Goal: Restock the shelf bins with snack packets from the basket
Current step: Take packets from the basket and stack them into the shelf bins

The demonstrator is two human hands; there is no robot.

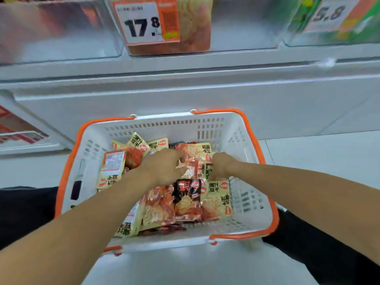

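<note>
Across the top of the frame ran the shelf (185,64) with its clear bins (236,23), the centre one fronted by a price card (147,21) reading 17.8, and below it in the middle sat the white, orange-rimmed basket (242,140), its long axis slanting from lower left to upper right. Inside it lay a loose heap of snack packets (219,197), mostly yellow with one dark one, pointing in mixed directions. At the heap's centre the left hand (162,167) and right hand (221,164) both pinched one orange-yellow packet (192,161), its long axis running roughly top to bottom.
</note>
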